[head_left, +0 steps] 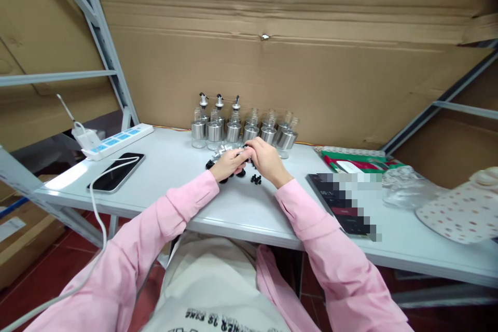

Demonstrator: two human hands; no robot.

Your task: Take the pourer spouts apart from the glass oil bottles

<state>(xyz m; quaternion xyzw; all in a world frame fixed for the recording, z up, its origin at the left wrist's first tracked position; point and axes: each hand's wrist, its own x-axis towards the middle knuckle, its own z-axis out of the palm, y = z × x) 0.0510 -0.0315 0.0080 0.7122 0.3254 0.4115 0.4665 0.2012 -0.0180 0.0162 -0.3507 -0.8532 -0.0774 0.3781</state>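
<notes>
My left hand [229, 163] and my right hand [266, 158] meet over the middle of the table, fingers closed around a small silver-and-black part that looks like a pour spout [248, 155]. Fingers hide most of it. Below and beside my left hand lie silver spout pieces [221, 150] and round black stoppers [241, 173]. A small cluster of black caps [256, 179] rests just under my right hand. Behind the hands stand several glass bottles with steel bands [214, 130]. Three at the back left carry spouts with black tips [220, 99].
On the left are a white power strip [120, 140], a dark phone [116, 172] and a white cable [93, 192]. A phone showing a timer [338, 202], green-and-red packaging [358, 162] and a dotted cloth item [461, 210] lie right. Cardboard [303, 78] walls the back.
</notes>
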